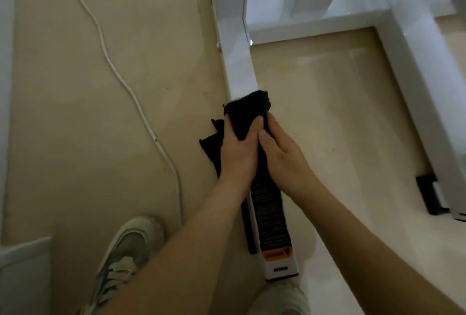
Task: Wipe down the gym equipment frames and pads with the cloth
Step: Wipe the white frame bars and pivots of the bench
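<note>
On frame [239,67], two hands [237,148] [282,156], one cloth [247,110].

Two hands: left hand [237,149] and right hand [283,157]. One black cloth [248,110]. One white equipment frame [239,62]. One white cable [131,95]. One sneaker [128,251] in plain view. One orange warning label [276,254].
</note>
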The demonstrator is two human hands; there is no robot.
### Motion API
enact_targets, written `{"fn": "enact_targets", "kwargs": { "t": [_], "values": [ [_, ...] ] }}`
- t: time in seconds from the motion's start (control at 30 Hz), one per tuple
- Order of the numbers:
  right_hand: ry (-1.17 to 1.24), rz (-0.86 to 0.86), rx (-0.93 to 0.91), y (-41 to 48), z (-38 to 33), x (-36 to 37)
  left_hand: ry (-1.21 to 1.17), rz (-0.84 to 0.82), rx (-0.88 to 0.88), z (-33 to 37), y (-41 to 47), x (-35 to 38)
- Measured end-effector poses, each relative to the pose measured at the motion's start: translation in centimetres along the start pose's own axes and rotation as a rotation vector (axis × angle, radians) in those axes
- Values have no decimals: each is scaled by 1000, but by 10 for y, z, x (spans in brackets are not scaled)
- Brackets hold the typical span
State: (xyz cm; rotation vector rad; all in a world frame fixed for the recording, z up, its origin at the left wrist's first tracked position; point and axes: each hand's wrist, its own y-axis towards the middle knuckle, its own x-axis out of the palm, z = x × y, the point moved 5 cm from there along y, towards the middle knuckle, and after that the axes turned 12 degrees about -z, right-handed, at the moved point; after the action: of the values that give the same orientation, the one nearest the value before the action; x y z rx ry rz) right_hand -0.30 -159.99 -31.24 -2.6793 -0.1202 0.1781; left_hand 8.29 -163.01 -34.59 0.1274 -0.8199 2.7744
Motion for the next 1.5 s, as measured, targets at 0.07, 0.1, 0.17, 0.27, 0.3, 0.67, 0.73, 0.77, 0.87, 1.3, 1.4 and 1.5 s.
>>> {"fn": "enact_targets", "kwargs": {
  "t": [0.07,0.1,0.17,0.27,0.3,0.67,0.73,0.77,0.87,1.3,1.4,1.5],
  "values": [
    [69,-8,39,9,-7,-4,20,-15,-14,-24,-40,5],
    [85,-30,66,10,-9,-6,57,-19,-12,-34,-59,9],
    [77,-81,85,10,-9,-4,126,17,8,-44,-79,13],
    [67,-63,81,9,0,-1,195,3,56,-31,-66,13],
    [66,-39,72,9,1,-1,215,0,61,-23,-53,12],
    [-337,-156,-62,54,-36,-15,218,24,14,83,122,-8],
    [-282,-140,-82,57,-46,-18,216,32,10,89,134,-10],
    [-309,-101,-99,60,-48,-19,242,34,21,94,137,-10],
    [-440,23,-113,68,-52,-23,481,83,126,99,129,-8],
    [-492,-135,48,91,-48,-28,1478,-132,410,107,133,0],
    [-639,-120,121,103,-59,-34,1664,-326,275,131,125,-9],
    [-620,-49,217,106,-88,-56,1755,-488,174,189,101,-19]
  ]
}}
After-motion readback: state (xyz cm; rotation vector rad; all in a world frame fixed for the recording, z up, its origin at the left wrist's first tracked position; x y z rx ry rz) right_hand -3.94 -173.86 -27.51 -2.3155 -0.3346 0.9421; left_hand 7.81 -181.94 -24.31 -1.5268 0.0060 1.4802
